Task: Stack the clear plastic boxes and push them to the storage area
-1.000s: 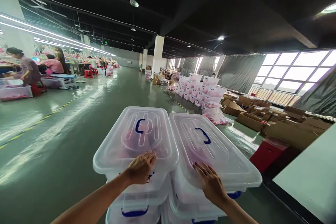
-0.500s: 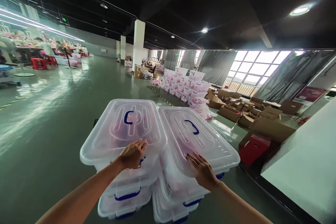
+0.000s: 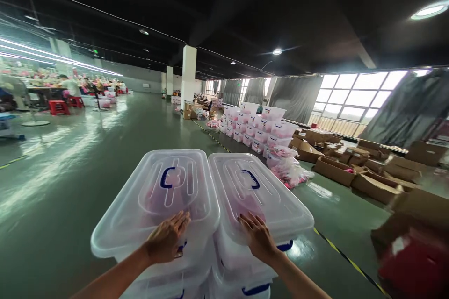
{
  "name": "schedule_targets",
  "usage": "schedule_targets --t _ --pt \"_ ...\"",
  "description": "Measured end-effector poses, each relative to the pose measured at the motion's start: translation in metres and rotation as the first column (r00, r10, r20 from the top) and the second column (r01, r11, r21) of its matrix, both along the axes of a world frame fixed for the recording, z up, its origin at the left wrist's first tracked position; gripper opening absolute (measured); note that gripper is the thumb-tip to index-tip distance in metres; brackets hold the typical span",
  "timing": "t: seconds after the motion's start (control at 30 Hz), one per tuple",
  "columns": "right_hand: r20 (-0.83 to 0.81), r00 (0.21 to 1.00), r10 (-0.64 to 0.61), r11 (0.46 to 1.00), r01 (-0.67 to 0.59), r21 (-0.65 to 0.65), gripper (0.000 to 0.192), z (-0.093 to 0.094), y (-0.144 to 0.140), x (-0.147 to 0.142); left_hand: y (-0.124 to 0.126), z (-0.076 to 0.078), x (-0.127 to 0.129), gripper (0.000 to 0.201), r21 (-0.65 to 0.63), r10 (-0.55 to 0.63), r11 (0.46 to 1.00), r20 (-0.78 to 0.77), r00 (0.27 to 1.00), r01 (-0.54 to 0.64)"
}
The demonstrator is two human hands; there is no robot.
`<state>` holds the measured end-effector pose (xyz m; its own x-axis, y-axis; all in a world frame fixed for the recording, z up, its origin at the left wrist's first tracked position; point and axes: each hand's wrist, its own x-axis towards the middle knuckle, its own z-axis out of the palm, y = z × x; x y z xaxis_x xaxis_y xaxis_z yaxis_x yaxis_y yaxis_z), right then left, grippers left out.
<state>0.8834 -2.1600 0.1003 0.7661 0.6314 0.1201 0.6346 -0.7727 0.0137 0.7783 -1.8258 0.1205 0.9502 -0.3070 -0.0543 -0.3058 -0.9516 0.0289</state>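
Grip flat on lids (image 3: 156,196), contents perhaps pink.

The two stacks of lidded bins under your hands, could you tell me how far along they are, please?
Done: both stacks are filled with pink goods and lidded. In hand: the left hand lies flat on the left bin lid, the right hand on the right bin lid. Left: open floor separates them from the stacked bins by the windows.

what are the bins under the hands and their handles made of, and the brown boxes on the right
Left bin lid and right bin lid: apparently translucent glossy plastic; pink contents show through. Handles: opaque blue, probably plastic. Brown boxes: likely matte cardboard, with open flaps. The left hand and right hand lie flat on the lids.
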Motion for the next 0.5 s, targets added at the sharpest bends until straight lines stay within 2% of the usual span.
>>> schedule_targets --t 0.13,0.33,0.5 --pt "0.039 0.999 0.001 1.0 -0.001 -0.005 0.079 0.0 0.005 0.008 -0.001 0.003 -0.004 0.081 -0.012 -0.01 1.0 0.036 0.999 0.01" --pt "0.068 0.998 -0.004 1.0 0.006 -0.018 0.078 0.003 0.005 -0.004 0.003 0.006 -0.008 0.082 0.01 -0.05 0.999 0.067 0.997 0.05" --pt "0.1 0.995 -0.006 0.999 0.01 -0.042 0.079 -0.013 0.001 -0.014 0.014 -0.009 -0.006 0.084 -0.011 -0.112 0.994 0.077 0.991 0.113"
